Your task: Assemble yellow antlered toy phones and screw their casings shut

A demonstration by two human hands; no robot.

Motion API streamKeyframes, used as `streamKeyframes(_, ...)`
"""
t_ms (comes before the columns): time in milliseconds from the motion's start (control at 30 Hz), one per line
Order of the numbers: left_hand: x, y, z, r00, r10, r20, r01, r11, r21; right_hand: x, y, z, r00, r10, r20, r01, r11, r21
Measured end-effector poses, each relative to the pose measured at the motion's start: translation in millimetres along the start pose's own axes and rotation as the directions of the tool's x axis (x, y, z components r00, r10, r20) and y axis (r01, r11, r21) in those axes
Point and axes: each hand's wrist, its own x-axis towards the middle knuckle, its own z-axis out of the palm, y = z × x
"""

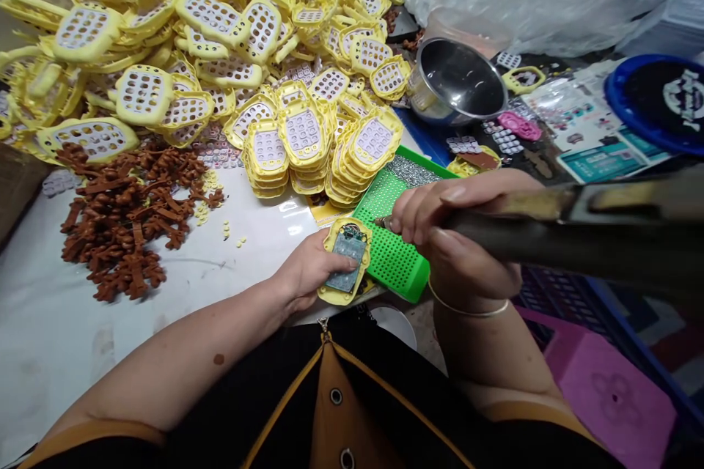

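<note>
My left hand (308,267) is closed around a yellow plastic toy housing (335,295), its thumb pressing on the grey board (345,256) inside. In my right hand (467,227) is a long dark powered screwdriver (594,234), gripped near its front end. Its thin metal bit points left, over the green perforated tray (401,260) and just beside the housing. Whether the tip touches the tray cannot be made out. Small silvery screws (410,172) lie in the tray's far end. Stacked yellow housings with pale keypads (302,132) stand behind the tray.
A large heap of yellow housings (209,22) fills the back left. Brown plastic parts (129,220) are piled on the white tabletop (220,278). At the right are a steel bowl (459,80), a blue round lid-like object (660,102) and a pink stool (610,396).
</note>
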Motion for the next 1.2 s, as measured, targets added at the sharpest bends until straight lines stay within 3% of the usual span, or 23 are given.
streamKeyframes(100, 0.5, 0.4, -0.3, 1.0, -0.018, -0.017, 0.018, 1.0, 0.01, -1.9, 22.4, -13.8, 0.995, -0.099, -0.022, 0.099, 0.995, 0.007)
streamKeyframes(267, 1.9, -0.3, -1.8, 0.999, -0.03, -0.015, 0.031, 0.999, 0.031, -8.7, 51.3, -27.8, 0.993, -0.073, -0.096, 0.069, 0.997, -0.04)
streamKeyframes(600, 0.5, -1.0, -1.6, 1.0, -0.019, -0.022, 0.019, 1.0, 0.022, -12.2, 64.6, -34.3, 0.992, -0.053, -0.111, 0.042, 0.994, -0.102)
streamKeyframes(833, 0.8, -2.9, -2.4, 0.999, -0.012, -0.031, 0.012, 1.0, 0.01, -13.6, 67.7, -34.0, 0.993, -0.078, -0.094, 0.065, 0.99, -0.127)
streamKeyframes(1000, 0.7, -2.4, -3.8, 1.0, 0.017, 0.003, -0.017, 0.999, -0.034, -12.7, 67.6, -35.0, 0.999, -0.019, -0.036, 0.011, 0.981, -0.194)
streamKeyframes(1100, 2.1, 1.9, -4.3, 0.996, 0.086, -0.038, -0.088, 0.995, -0.056, -11.1, 53.7, -27.7, 0.995, -0.045, -0.091, 0.033, 0.991, -0.133)
streamKeyframes(1200, 5.3, 5.5, -4.5, 0.984, 0.146, -0.099, -0.153, 0.986, -0.068, -13.9, 25.6, -13.7, 0.982, -0.133, -0.131, 0.133, 0.991, -0.012)
